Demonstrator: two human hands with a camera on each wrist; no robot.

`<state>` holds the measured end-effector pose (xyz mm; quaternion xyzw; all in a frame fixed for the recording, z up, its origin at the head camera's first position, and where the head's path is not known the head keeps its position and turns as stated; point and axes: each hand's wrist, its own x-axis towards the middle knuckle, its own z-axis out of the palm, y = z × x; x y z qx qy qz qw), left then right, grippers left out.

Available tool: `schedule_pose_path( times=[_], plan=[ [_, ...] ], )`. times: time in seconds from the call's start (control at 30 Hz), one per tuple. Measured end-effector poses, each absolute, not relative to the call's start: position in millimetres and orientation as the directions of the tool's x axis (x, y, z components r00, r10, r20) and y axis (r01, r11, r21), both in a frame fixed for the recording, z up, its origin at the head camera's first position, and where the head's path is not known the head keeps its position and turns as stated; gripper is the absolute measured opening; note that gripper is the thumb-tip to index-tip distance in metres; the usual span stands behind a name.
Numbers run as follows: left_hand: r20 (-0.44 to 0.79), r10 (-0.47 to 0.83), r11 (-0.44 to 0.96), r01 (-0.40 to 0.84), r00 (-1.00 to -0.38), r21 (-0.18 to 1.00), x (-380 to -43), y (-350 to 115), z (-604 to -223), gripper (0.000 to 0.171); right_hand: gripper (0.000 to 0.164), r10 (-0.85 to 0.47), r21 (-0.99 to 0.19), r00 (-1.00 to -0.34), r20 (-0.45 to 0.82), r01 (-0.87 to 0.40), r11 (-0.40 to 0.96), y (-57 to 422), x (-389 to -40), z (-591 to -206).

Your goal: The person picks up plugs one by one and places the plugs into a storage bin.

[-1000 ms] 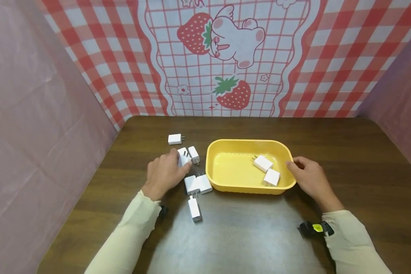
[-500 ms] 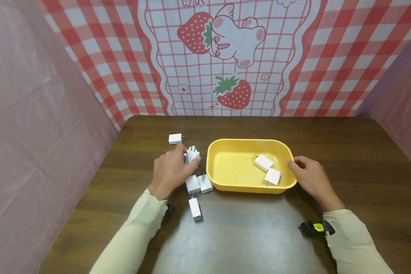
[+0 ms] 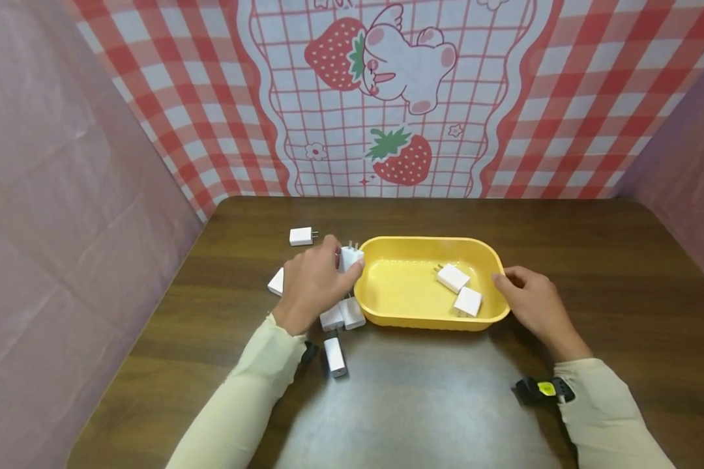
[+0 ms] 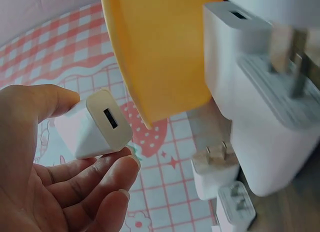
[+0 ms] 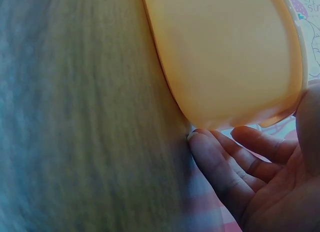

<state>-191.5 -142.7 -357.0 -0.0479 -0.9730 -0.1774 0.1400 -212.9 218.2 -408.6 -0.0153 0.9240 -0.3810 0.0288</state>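
Note:
My left hand (image 3: 313, 280) pinches a white USB wall charger (image 3: 351, 258) between thumb and fingers, at the left rim of a yellow plastic tub (image 3: 396, 286). In the left wrist view, the held charger (image 4: 92, 127) shows its USB port, and its prongs are hidden; the head view shows them pointing up and away. My right hand (image 3: 534, 303) holds the tub's right rim, thumb on the edge and fingers against the outer wall (image 5: 225, 104). Inside the tub, toward its right end, lie a charger (image 3: 453, 278) and a second charger (image 3: 468, 301).
Loose chargers lie left of the tub: one at the back (image 3: 301, 236), one partly behind the left hand (image 3: 276, 281), a touching pair (image 3: 352, 312) and one nearer the front (image 3: 335, 357). A checked cloth (image 3: 211, 130) hangs behind the wooden table (image 3: 592, 260).
My left hand has lifted the charger and carried it right to the tub's rim. Another charger now shows left of that hand. The right hand and tub stay nearly still.

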Motion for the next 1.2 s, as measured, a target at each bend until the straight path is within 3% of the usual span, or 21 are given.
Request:
schedule_pose_path(
  times=[0.53,0.9,1.2],
  plan=[
    [0.231,0.200,0.924,0.261,-0.952,0.278,-199,-113,-345,0.047,0.064,-0.050,-0.702,-0.997,-0.054,0.002,0.713,217,-212,-407],
    [0.158,0.361,0.916,0.381,-0.919,0.122,-209,-93,-333,0.046,0.063,-0.050,-0.712,-0.998,-0.037,-0.008,0.702,220,-212,-406],
    [-0.008,0.386,0.916,0.382,-0.923,0.126,-220,-81,-323,0.046,0.060,-0.054,-0.700,-0.998,-0.022,-0.023,0.714,219,-212,-408]
  ],
)
